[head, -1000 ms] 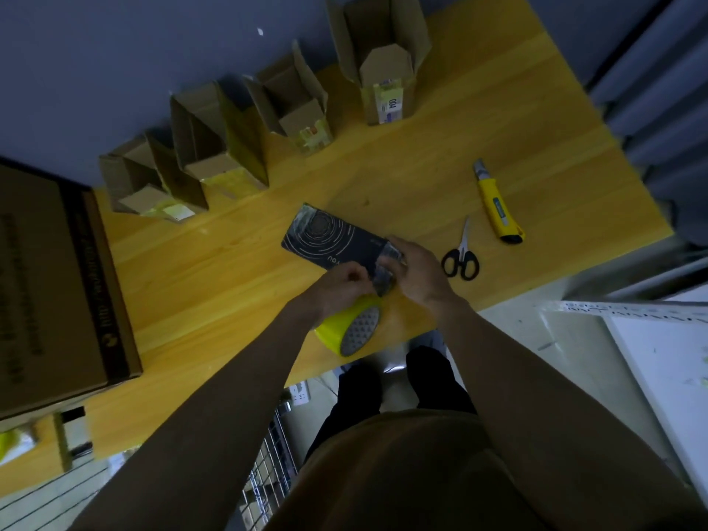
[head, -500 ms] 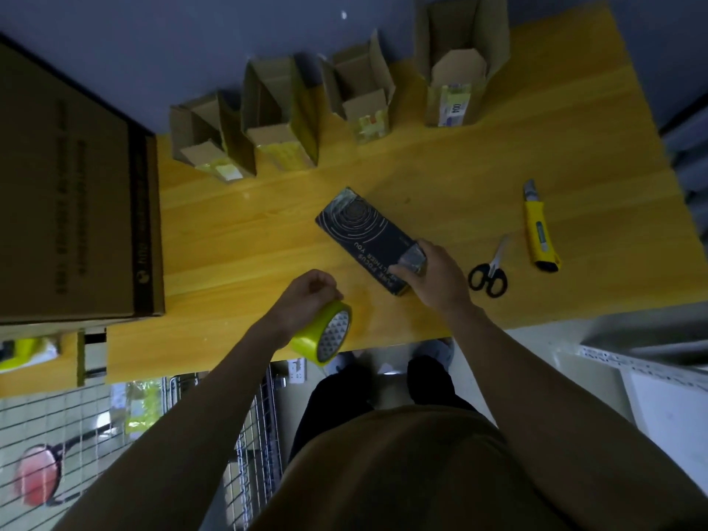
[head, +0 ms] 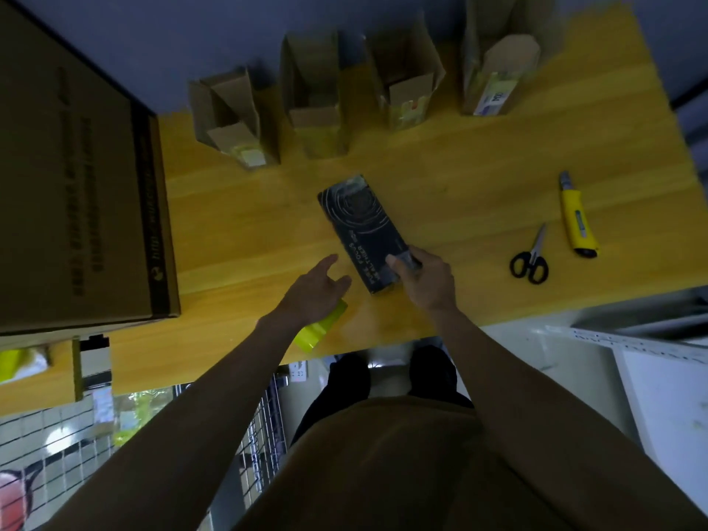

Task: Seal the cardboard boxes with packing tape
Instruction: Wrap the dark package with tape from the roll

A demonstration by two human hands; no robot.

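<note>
Bare table (head: 459,178) lies open across mid-frame, between the black box (head: 364,231) and the scissors (head: 530,258). A large carton (head: 76,178) walls off the left. Four open boxes (head: 314,97) line the top edge. The knife (head: 576,216) lies at the right, just beside the scissors.
</note>
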